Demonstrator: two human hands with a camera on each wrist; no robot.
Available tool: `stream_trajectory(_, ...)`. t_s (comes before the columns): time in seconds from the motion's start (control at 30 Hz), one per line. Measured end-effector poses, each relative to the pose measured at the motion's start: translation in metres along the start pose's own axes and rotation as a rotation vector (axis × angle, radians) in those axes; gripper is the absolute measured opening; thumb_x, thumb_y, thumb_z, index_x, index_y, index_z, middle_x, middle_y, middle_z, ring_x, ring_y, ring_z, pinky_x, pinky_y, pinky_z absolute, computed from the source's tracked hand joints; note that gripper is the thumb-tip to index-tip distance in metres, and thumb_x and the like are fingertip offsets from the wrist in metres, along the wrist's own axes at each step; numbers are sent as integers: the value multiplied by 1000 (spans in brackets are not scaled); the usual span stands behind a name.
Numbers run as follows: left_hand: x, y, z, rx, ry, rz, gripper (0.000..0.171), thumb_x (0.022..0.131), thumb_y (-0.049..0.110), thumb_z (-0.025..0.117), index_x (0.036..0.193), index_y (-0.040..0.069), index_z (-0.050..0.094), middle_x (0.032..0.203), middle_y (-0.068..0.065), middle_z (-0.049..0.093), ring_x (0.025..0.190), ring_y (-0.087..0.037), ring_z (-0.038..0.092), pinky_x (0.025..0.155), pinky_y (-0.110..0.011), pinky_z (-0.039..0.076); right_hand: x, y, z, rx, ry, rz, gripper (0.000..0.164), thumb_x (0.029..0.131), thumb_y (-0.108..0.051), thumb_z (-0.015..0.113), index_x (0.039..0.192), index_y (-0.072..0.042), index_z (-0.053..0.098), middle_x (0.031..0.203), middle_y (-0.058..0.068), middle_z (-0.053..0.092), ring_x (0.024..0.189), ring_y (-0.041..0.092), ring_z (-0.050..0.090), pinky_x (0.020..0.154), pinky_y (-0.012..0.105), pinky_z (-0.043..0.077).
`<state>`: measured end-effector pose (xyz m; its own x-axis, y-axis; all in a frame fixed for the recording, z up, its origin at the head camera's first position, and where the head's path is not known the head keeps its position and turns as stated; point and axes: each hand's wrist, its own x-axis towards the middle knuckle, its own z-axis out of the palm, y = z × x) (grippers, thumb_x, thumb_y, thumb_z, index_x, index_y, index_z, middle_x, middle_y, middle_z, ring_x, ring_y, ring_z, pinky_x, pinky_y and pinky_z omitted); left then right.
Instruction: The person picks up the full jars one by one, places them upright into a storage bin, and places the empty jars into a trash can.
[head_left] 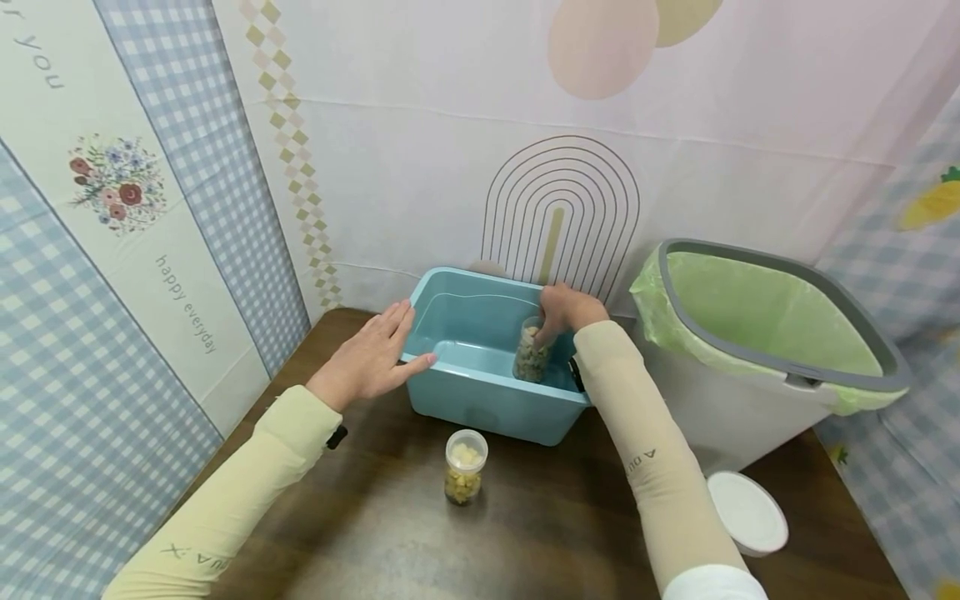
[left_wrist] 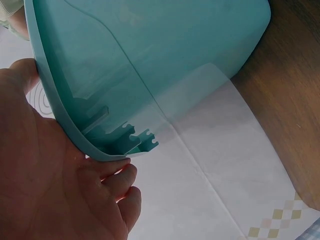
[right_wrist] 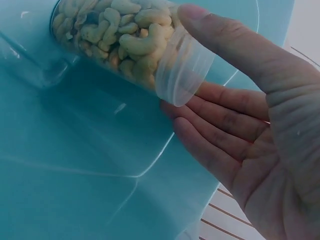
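Note:
A clear jar of cashews (right_wrist: 135, 37) with a translucent lid stands inside the blue plastic bin (head_left: 480, 408), toward its right end. My right hand (head_left: 570, 310) reaches in from above and holds the jar near its lid, thumb on one side and fingers on the other, as the right wrist view shows. My left hand (head_left: 367, 354) rests at the bin's left end, its fingers extended and its thumb across the front rim. In the left wrist view that hand (left_wrist: 60, 165) lies right against the rim. A second clear jar (head_left: 463, 479), with pale yellow pieces inside, stands before the bin.
To the right stands a white trash can (head_left: 705, 417) with a grey rim and a green liner (head_left: 765, 308). A round white lid or container (head_left: 748, 512) sits near it on the dark wooden table (head_left: 360, 517). Printed cloth (head_left: 420, 183) hangs behind the bin.

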<state>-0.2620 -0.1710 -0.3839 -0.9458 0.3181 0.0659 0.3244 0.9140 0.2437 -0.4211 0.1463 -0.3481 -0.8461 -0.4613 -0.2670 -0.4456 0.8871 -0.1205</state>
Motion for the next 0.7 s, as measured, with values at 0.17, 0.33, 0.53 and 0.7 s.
stream_trajectory(0.17,0,1,1,-2,7,2,94,108,60,46,166,-7,16,177,-24,9,166,-40,11,135,-56,15,-5,-2,-9,-17,6,0,36,86,-32,89,103,-3,76,102,11,73,86,22,65,76,39,60)
stream_trajectory(0.33,3,4,0,-17,4,10,93,108,59,47,166,-8,15,177,-25,8,166,-41,10,135,-56,15,-13,-1,-21,-25,3,20,40,88,-32,87,111,-2,75,106,13,72,90,24,64,76,39,59)
stream_trajectory(0.53,4,8,2,-20,-2,9,94,108,59,46,166,-8,14,177,-25,8,166,-41,10,135,-57,15,-24,-4,-37,-50,3,-5,41,89,-31,86,115,-2,74,109,13,72,90,24,62,75,38,56)
stream_trajectory(0.7,6,11,3,-25,1,11,94,108,59,46,166,-8,14,177,-25,8,166,-41,10,134,-58,15,-34,-7,-49,-77,3,-37,55,89,-30,85,132,1,70,123,16,71,103,25,66,90,42,60)
